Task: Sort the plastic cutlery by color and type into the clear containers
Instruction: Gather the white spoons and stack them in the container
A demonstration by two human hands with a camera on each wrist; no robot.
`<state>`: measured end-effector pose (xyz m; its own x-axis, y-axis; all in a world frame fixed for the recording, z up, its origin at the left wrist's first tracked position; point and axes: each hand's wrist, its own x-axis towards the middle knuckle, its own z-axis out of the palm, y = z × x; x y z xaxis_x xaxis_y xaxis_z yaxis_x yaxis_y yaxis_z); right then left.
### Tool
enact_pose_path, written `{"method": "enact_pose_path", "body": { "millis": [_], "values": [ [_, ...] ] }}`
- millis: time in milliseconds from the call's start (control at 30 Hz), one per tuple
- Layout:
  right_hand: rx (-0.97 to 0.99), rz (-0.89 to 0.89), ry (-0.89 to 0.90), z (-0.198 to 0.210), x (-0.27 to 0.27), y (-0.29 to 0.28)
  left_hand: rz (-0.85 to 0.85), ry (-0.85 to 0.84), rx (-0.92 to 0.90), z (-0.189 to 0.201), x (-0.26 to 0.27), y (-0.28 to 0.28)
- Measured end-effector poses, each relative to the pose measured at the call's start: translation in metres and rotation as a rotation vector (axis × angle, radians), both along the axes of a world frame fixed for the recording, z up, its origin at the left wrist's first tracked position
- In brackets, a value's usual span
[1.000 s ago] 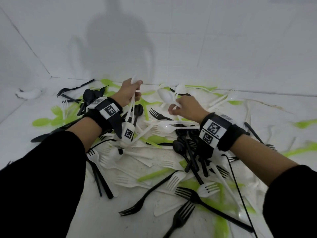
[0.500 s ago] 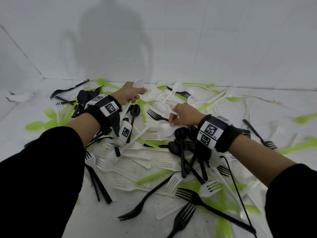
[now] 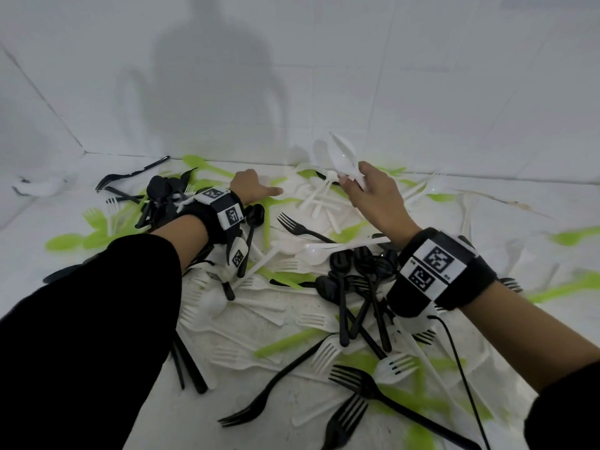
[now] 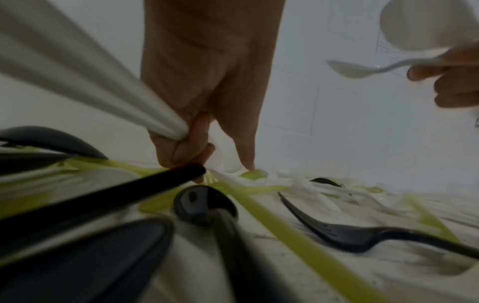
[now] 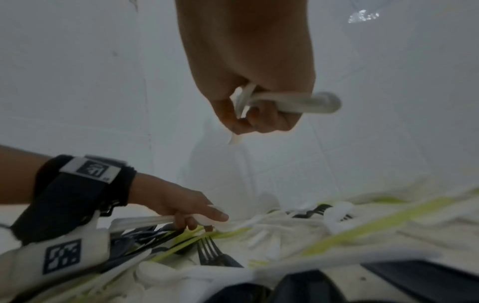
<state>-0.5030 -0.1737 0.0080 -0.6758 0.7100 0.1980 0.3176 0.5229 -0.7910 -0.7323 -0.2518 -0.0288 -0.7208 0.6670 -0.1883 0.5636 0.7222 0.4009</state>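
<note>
White plastic spoons (image 3: 344, 160) are bunched in the raised right hand (image 3: 376, 196), fingers curled round their handles. Low over the pile, the left hand (image 3: 251, 190) grips white plastic handles (image 4: 85, 82), index finger extended. Black plastic forks (image 3: 373, 389), black spoons (image 3: 354, 271) and green cutlery (image 3: 285, 342) lie scattered across the white floor (image 3: 253, 323).

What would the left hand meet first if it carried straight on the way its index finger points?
Most likely the heap of white cutlery just ahead: the left hand points its index finger low over the floor toward it, gripping white handles. Depth is uncertain; a green piece lies at the fingertip.
</note>
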Motion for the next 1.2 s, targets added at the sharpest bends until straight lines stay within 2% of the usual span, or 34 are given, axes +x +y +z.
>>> {"method": "enact_pose_path", "body": {
  "millis": [133, 200, 267, 333, 400, 500, 633, 733, 833, 1033, 1200],
  "values": [
    [0.073, -0.004, -0.159, 0.003, 0.003, -0.005, -0.045, 0.079, -0.021, 0.003, 0.002, 0.006],
    [0.047, 0.067, -0.232, -0.001, 0.003, -0.004, -0.044, 0.083, -0.008, 0.003, 0.000, 0.009],
    [0.086, 0.162, -0.352, -0.005, 0.002, -0.002, -0.013, 0.017, 0.064, 0.004, -0.003, 0.010],
    [0.144, 0.231, -0.483, -0.009, 0.001, -0.002, 0.087, -0.190, 0.270, 0.009, -0.003, 0.009],
    [0.168, 0.262, -0.524, -0.013, -0.003, -0.005, 0.175, -0.398, 0.496, 0.017, -0.005, 0.006],
    [0.166, 0.338, -0.569, -0.015, -0.013, -0.011, 0.225, -0.595, 0.764, 0.035, -0.008, -0.002],
    [0.210, 0.392, -0.669, -0.016, -0.021, -0.013, 0.260, -0.730, 1.014, 0.051, -0.008, -0.011],
    [0.233, 0.417, -0.722, -0.015, -0.021, -0.013, 0.232, -0.703, 1.055, 0.051, -0.007, -0.016],
    [0.213, 0.384, -0.659, -0.015, -0.017, -0.010, 0.235, -0.690, 1.089, 0.047, -0.007, -0.021],
    [-0.001, 0.205, -0.392, -0.012, -0.004, 0.002, 0.193, -0.766, 1.148, 0.040, -0.010, -0.025],
    [-0.073, 0.114, -0.234, -0.007, 0.004, 0.006, 0.155, -0.811, 0.928, 0.037, 0.002, -0.019]
  ]
}}
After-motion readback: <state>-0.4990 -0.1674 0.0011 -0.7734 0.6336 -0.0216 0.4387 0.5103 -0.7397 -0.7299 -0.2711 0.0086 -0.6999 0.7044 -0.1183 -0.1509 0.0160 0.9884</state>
